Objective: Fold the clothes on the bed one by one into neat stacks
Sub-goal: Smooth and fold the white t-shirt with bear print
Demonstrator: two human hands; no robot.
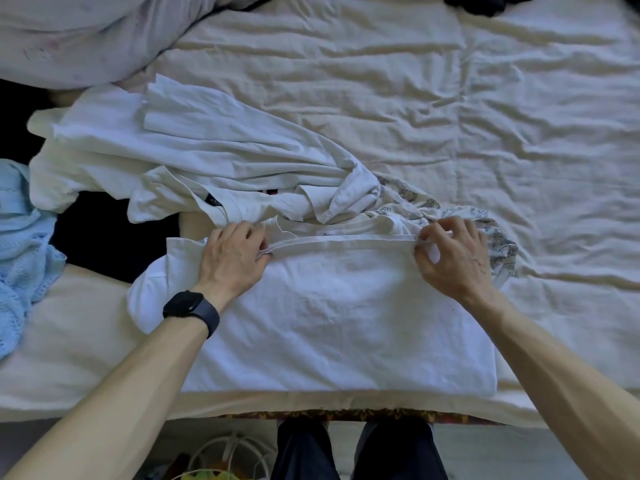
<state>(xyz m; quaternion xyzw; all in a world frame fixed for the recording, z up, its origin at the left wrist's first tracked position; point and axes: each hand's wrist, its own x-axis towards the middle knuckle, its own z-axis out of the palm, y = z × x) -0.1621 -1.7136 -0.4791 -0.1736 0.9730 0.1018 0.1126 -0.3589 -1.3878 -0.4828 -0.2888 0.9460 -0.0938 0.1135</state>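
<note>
white t-shirt (329,323) flat at the near edge of the bed (450,98). my left hand (232,258) and right hand (453,258) each pinch its folded top edge, fingers curled on cloth. next, i reckon: square it, fold across. one shirt here; one white heap (207,157), one patterned piece (485,216), one blue knit (24,237) unfolded.

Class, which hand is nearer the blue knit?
Left. The left hand pinches the shirt's folded edge at the end toward the blue knit. The right hand pinches the opposite end, farther away.
</note>
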